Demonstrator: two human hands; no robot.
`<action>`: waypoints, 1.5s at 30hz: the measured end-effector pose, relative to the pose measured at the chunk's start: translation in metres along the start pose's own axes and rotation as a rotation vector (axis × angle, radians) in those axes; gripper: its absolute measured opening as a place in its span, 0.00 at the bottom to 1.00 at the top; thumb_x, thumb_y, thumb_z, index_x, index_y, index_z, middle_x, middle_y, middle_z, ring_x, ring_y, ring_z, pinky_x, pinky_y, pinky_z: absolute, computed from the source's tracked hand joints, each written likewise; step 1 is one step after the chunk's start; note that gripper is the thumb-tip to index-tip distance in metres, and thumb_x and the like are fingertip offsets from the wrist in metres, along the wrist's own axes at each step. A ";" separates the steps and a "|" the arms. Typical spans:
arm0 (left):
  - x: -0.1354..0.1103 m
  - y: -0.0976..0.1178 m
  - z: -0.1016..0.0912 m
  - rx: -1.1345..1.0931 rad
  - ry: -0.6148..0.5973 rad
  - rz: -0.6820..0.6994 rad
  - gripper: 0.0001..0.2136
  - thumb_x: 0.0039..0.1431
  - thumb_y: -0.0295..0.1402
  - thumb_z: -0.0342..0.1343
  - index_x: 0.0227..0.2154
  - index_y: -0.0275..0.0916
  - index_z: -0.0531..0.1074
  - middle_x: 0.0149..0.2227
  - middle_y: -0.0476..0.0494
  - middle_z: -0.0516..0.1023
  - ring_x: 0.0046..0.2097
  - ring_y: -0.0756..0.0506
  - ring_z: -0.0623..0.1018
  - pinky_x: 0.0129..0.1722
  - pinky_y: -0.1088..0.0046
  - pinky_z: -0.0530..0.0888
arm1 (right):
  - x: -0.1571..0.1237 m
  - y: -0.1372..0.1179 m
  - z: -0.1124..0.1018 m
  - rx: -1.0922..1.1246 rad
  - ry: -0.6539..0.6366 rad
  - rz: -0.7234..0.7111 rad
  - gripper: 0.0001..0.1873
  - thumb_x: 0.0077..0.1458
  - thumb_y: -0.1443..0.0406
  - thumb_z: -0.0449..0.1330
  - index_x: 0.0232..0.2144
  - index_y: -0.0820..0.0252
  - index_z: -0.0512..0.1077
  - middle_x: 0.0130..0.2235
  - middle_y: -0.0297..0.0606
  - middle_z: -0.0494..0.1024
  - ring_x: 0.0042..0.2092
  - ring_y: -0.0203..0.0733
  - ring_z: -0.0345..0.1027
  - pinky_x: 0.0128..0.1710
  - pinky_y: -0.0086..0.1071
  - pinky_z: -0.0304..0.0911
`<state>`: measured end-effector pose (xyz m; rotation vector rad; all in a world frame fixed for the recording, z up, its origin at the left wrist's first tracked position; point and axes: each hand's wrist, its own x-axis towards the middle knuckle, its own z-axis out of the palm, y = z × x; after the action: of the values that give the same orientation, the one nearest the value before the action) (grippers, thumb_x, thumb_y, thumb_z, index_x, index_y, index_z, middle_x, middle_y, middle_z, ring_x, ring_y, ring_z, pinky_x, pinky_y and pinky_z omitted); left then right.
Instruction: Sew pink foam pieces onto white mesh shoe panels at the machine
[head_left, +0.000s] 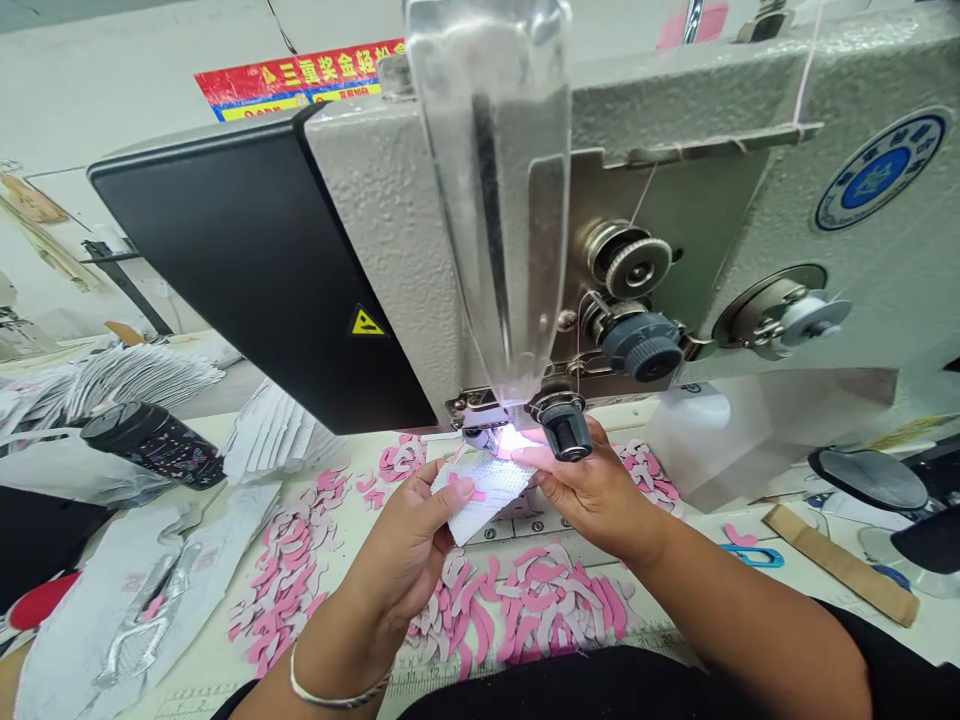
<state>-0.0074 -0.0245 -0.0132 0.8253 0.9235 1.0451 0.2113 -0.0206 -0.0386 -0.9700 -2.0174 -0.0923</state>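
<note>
L hand (pixel 401 545), R hand (pixel 596 495): fingers (pixel 459 489) pinched on 1 white mesh piece (pixel 480 495), center frame, just below sewing machine (pixel 390 230) needle area; 2 hands; pink scraps (pixel 532 605) uncounted, below.

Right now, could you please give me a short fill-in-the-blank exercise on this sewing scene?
The left hand wears a ____ at its wrist. It pinches a piece of ____ mesh. The scraps beside it are mostly ____ and grey. The warning triangle on the sewing machine is ____.

Missing words: bracelet; white; pink; yellow.
</note>
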 end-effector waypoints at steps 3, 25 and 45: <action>0.004 0.003 -0.003 0.012 -0.001 0.023 0.14 0.51 0.28 0.68 0.42 0.38 0.76 0.34 0.47 0.80 0.28 0.53 0.76 0.26 0.81 0.73 | -0.002 -0.002 0.000 -0.043 0.007 -0.014 0.16 0.64 0.68 0.54 0.50 0.48 0.73 0.51 0.34 0.77 0.54 0.43 0.67 0.57 0.43 0.55; 0.007 -0.004 -0.003 -0.001 0.037 0.093 0.09 0.53 0.34 0.66 0.35 0.37 0.75 0.27 0.52 0.70 0.27 0.54 0.68 0.27 0.79 0.69 | 0.018 -0.018 -0.033 -0.239 -0.296 -0.051 0.25 0.58 0.73 0.52 0.54 0.47 0.71 0.43 0.41 0.75 0.41 0.46 0.66 0.42 0.39 0.65; 0.031 -0.012 -0.009 0.007 0.055 0.233 0.10 0.53 0.37 0.66 0.26 0.38 0.71 0.23 0.53 0.69 0.26 0.53 0.67 0.29 0.78 0.65 | 0.002 -0.033 -0.015 -0.314 -0.278 -0.035 0.28 0.56 0.68 0.57 0.60 0.57 0.64 0.49 0.51 0.70 0.48 0.55 0.65 0.45 0.47 0.68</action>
<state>-0.0046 0.0023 -0.0341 0.9299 0.8927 1.2720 0.1992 -0.0478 -0.0183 -1.1966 -2.3213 -0.3169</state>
